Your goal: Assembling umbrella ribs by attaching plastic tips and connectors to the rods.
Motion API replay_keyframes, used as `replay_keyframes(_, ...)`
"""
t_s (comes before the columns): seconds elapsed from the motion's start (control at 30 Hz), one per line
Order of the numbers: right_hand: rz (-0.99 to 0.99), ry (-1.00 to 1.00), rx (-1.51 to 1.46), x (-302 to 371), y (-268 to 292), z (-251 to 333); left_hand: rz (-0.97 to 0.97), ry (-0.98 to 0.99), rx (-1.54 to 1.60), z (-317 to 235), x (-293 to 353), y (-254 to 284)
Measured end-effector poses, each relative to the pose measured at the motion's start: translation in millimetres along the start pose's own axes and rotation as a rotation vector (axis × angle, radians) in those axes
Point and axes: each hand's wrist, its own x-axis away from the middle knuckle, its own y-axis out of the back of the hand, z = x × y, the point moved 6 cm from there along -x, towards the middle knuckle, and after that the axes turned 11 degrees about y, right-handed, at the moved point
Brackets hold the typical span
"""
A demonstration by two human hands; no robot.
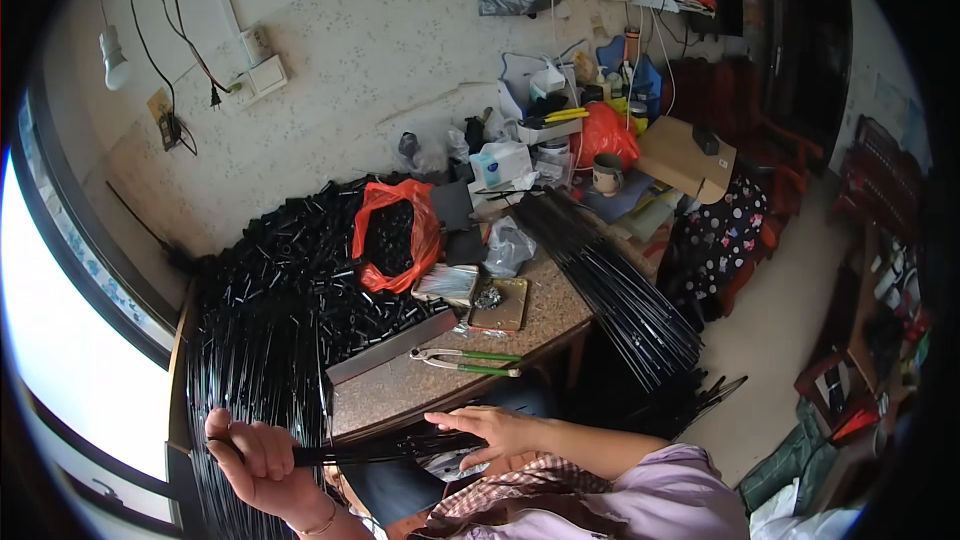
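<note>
My left hand (255,462) is closed round one end of a bundle of thin black rods (380,451), held level in front of my body. At the other end of the bundle my right hand (495,434) lies with its fingers stretched out and apart, touching or just over the rods; exact contact is hard to make out. Just beyond, on the table (385,405), lie pincers with green handles (465,360). Beside and behind my left hand, many long black rods (250,375) hang over the table's left edge.
Small black tube pieces (290,240) are heaped at the back left, around a red plastic bag (365,225) of small black parts. More black rods (625,300) jut over the right edge. A shallow square tray (505,315), a mug (607,175) and a cardboard piece (680,160) stand farther back.
</note>
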Motion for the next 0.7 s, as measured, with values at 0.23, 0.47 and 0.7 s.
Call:
replay_keyframes(0.23,-0.426,-0.377,0.003,22,99,36,-0.147,0.114,-0.576,40,-6,-16)
replay_keyframes(0.47,-0.618,-0.912,0.977,109,249,-18,-0.077,0.290,-0.915,85,1,24)
replay_keyframes(0.7,-0.128,-1.361,1.197,120,216,-142,-0.066,0.463,-1.381,94,34,48)
